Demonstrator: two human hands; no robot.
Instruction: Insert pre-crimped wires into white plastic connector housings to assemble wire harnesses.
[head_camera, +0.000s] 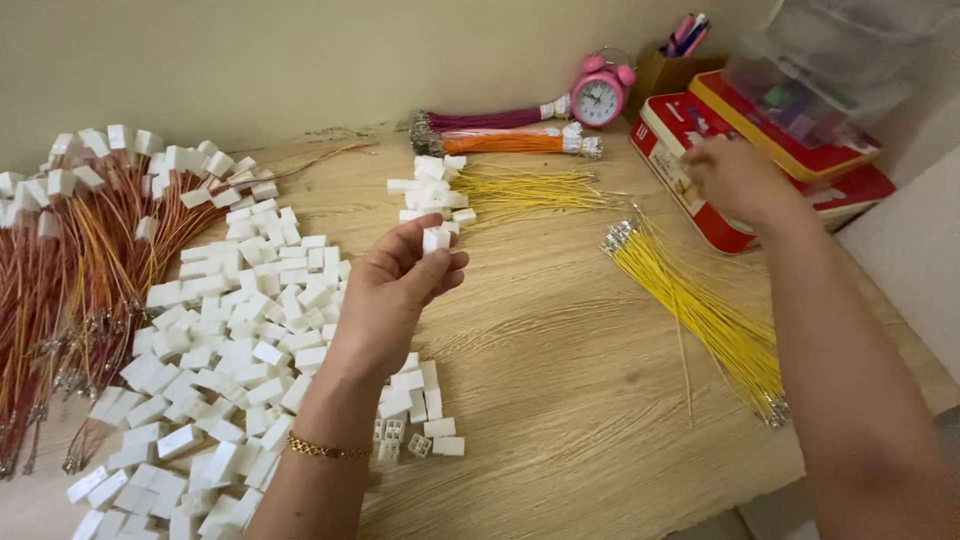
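My left hand (392, 290) is raised over the wooden table (560, 380) and pinches a small white plastic connector housing (436, 240) between thumb and fingers. A gold bracelet circles that wrist. My right hand (738, 178) is blurred, stretched toward the back right above the far end of a loose bundle of yellow wires (705, 310) with metal terminals. Whether it holds anything cannot be told. A big heap of white connector housings (230, 340) lies under and left of my left arm.
Finished connectors on yellow wires (490, 190) lie further back. Red-orange wire harnesses (70, 270) fill the left edge. Purple and orange wire bundles (500, 132), a pink alarm clock (600, 95), red tins (780, 150) and a pen cup (668, 62) stand along the wall.
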